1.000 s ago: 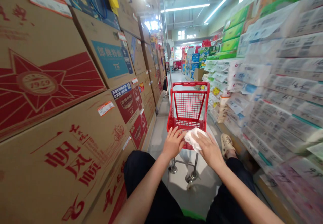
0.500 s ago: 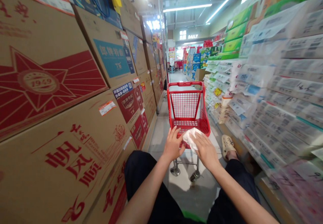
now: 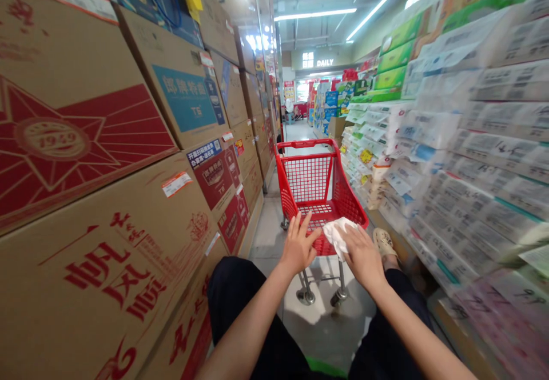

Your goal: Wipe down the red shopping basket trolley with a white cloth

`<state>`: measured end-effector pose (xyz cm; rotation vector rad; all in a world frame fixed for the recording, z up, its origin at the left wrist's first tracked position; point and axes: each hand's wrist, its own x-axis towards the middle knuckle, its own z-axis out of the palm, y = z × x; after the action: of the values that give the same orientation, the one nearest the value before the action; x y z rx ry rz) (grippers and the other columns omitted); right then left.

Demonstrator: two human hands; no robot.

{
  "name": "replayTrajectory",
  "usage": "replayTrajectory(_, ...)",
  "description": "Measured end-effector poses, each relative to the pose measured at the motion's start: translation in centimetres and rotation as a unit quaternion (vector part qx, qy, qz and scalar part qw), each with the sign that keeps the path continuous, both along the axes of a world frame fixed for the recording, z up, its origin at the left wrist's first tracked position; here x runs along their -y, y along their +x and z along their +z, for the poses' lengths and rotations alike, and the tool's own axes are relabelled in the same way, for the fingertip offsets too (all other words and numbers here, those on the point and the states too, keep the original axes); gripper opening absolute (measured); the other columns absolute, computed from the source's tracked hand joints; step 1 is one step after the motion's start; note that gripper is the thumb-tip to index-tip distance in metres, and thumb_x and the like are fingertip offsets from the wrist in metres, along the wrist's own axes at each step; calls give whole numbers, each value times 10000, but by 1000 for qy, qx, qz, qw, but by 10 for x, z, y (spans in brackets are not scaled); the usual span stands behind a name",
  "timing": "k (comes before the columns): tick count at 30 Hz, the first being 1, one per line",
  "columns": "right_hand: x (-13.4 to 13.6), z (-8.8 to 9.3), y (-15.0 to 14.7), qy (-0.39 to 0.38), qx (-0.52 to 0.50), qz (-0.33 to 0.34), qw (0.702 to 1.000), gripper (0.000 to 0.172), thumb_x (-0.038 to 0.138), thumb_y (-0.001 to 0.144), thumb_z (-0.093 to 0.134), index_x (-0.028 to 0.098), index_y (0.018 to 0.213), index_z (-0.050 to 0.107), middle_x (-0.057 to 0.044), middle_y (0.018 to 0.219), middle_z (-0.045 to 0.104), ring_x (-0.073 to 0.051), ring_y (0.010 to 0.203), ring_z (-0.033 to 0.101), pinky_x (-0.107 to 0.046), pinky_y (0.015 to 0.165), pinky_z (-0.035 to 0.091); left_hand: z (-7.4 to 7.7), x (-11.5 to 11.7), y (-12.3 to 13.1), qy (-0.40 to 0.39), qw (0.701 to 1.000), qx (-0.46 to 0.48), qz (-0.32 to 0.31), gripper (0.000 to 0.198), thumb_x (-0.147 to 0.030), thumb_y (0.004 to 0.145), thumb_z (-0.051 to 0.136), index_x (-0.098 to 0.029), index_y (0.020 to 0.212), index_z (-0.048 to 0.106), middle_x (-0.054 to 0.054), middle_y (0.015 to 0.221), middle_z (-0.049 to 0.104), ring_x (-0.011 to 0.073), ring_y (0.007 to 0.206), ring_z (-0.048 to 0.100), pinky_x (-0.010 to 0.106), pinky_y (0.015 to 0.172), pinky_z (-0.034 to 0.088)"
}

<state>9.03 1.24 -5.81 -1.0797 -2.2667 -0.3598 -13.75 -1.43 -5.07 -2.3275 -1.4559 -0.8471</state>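
A red shopping cart with grid sides stands between my knees and the aisle beyond, turned slightly. My left hand is at the cart's near edge with its fingers spread, holding nothing. On the right of that edge, my right hand holds a crumpled white cloth or tissue against the red plastic. The cloth hides part of the rim, and the fingertips of my right hand lie over it.
Stacked cardboard boxes line the left side. Packs of paper goods are piled on the right. My shoe rests beside the right stack. A person sits far down the aisle.
The cart has turned, its near end swinging right. My right hand and the white cloth have moved right, away from my left hand, which has shifted slightly right.
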Motion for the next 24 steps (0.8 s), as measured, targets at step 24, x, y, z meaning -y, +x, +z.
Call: replayTrajectory(24,11,-10,18,2,10,56,998,796,85,837,482,245,1581,251,-67,1536,465,-232,1439,399,-523,1211,285,5,-3,4,-15,999,-25,-21,797,-164,759,569,-189,1528,362,64,1633,286,293,1529,193,521,1248,220)
